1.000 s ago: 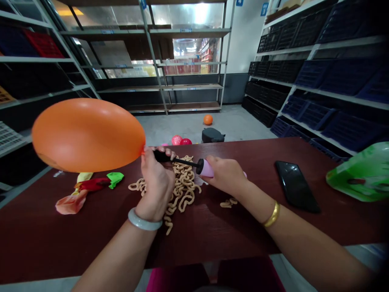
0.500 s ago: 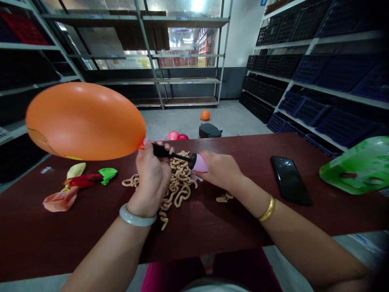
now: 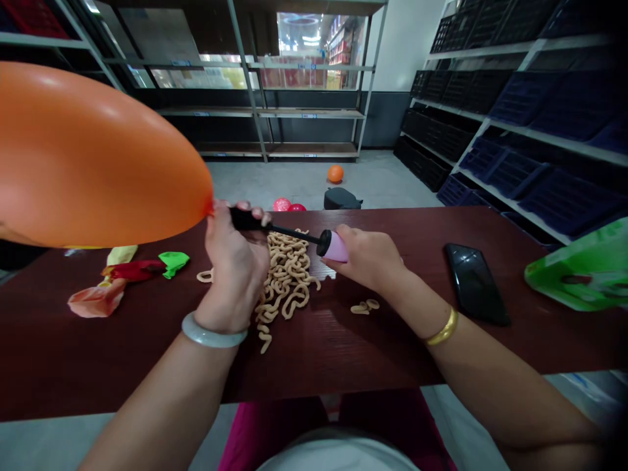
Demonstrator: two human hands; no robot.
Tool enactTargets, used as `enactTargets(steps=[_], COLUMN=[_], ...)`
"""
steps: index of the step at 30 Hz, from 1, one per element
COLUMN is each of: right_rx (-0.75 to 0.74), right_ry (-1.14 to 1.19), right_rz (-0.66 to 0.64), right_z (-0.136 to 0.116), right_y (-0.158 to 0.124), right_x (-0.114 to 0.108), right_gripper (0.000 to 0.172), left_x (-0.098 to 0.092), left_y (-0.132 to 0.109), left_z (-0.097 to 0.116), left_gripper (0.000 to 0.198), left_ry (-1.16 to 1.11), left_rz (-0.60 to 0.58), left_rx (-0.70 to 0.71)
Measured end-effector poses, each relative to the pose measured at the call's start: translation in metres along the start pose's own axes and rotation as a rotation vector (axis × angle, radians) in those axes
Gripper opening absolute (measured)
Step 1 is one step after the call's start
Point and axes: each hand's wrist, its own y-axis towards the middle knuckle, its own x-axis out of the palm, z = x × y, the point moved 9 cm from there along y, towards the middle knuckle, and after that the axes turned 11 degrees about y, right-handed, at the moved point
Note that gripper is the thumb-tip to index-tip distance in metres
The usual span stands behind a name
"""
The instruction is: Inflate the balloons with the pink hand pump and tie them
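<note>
On the left, above the counter, a large orange balloon hangs in the air, cut off by the edge of the view. Beneath it on the counter lies a loose cluster of limp balloons: a peach one nearest, a yellow one farther back, then a red one and a green one at the right end. Next comes the left hand, with a pale bangle on its wrist. The big balloon's neck meets this hand by the thumb, though the exact pinch there is hidden; the fingers curl around the black grip of the pump. The pump runs rightward, its thin rod over a pile of curly tan strips, to a black collar and a lilac barrel. Beyond the far side of the counter, an orange ball rests on the floor. The right hand, below which a few tan pieces lie, is wrapped around the barrel. Farther right are a gold bangle on that arm, a black phone flat on the counter, and a green pouch.
</note>
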Motion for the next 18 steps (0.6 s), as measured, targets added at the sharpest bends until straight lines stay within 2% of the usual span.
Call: enactTargets(steps=[5,9,13,18], right_rx=[0.006,-0.021,-0.034,-0.072], right_ry=[0.04,0.095,0.109,0.091], right_rz=[-0.003,0.008,0.029,0.058], right_z=[-0.013,-0.024,-0.023,-0.011], right_y=[-0.003,-0.005,-0.005,-0.002], right_x=[0.003,0.003,0.001,-0.003], right_gripper=[0.052,0.047,0.047,0.054], left_x=[0.019,0.025,0.021,-0.003], left_y=[-0.039,-0.053,-0.038,0.002], left_z=[-0.039,-0.045,-0.031,0.018], left_gripper=[0.018,0.019,0.019,0.02], left_ry=[-0.002,0.0,0.024,0.065], left_rz=[-0.052,-0.053,-0.068,-0.01], left_rx=[-0.112,-0.142,-0.126,-0.024])
